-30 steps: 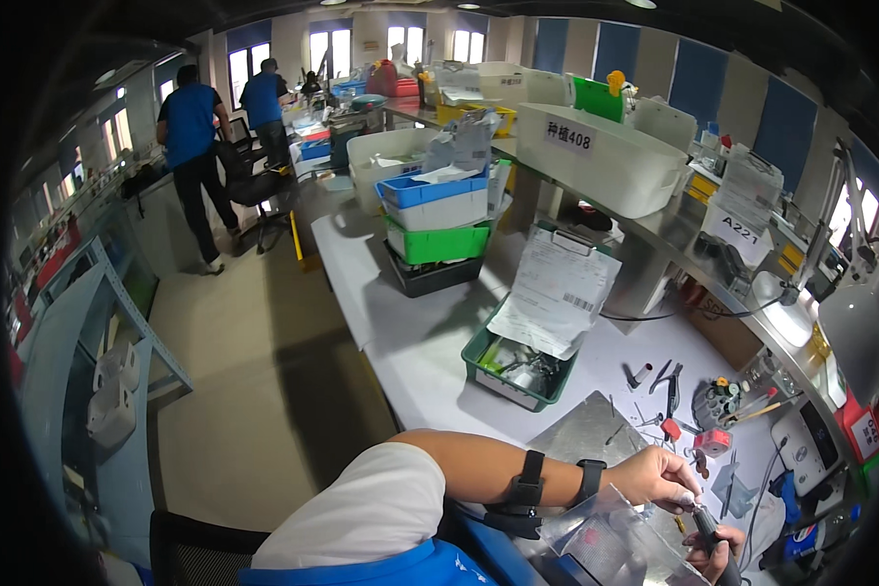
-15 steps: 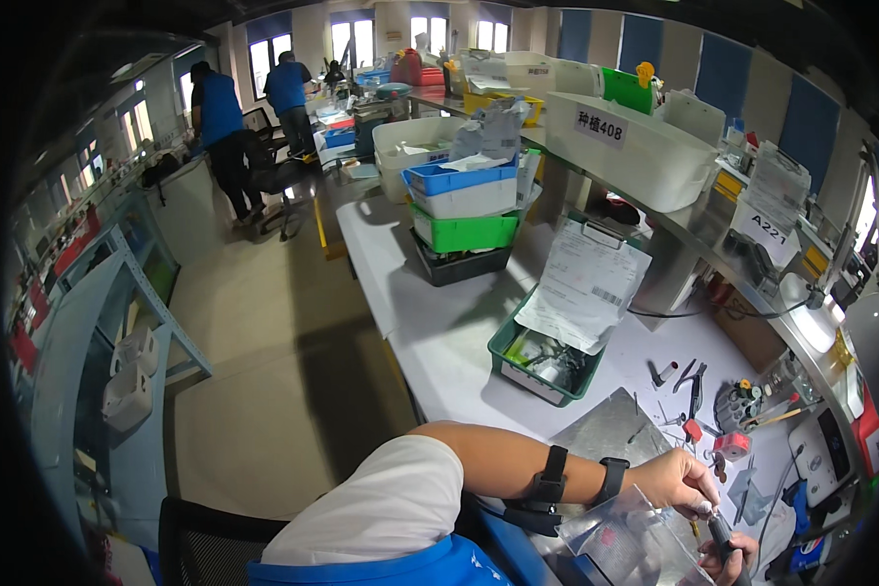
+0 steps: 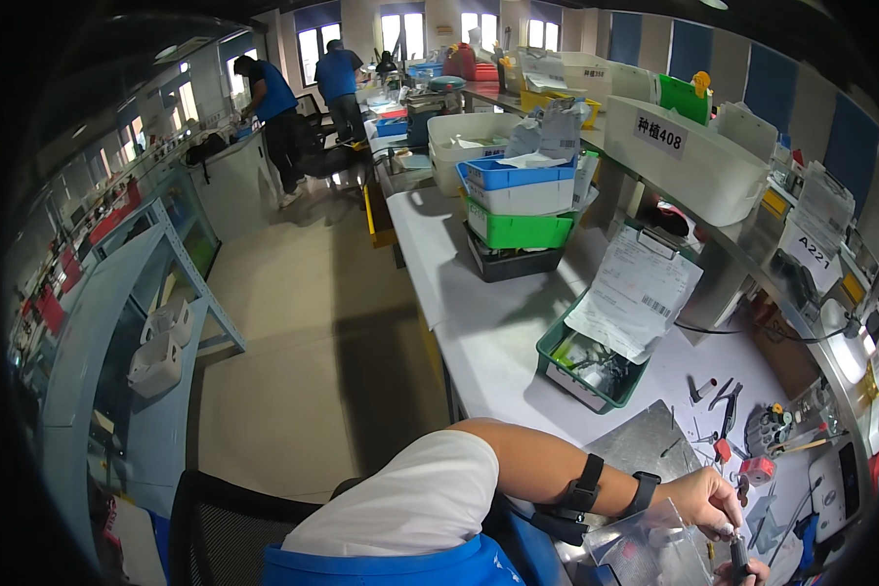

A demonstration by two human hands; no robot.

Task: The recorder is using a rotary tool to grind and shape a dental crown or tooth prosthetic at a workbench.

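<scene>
My left arm, in a white sleeve with a black strap and a dark wristband, reaches right across the lower edge. My left hand [image 3: 710, 500] pinches the top of a small dark cylindrical part [image 3: 735, 557] with its fingertips. Only a few curled fingers of my right hand [image 3: 749, 573] show at the bottom edge, closed round the same part from below. A clear plastic bag [image 3: 645, 549] lies just left of the hands, over a grey metal plate [image 3: 645, 441].
A white workbench [image 3: 479, 332] runs along the right, with a green tray [image 3: 557, 354] under a clipboard of papers [image 3: 635, 288], stacked blue, white and green bins [image 3: 514, 200], pliers and small tools [image 3: 728, 405], and a red-topped piece [image 3: 757, 469]. Open floor lies to the left, beside blue shelving [image 3: 117, 322]. Two people in blue [image 3: 273, 107] stand far back.
The view has swung and dropped a little, so the bench sits further right. My hands stay together on the small dark part. The two people at the back have shifted slightly.
</scene>
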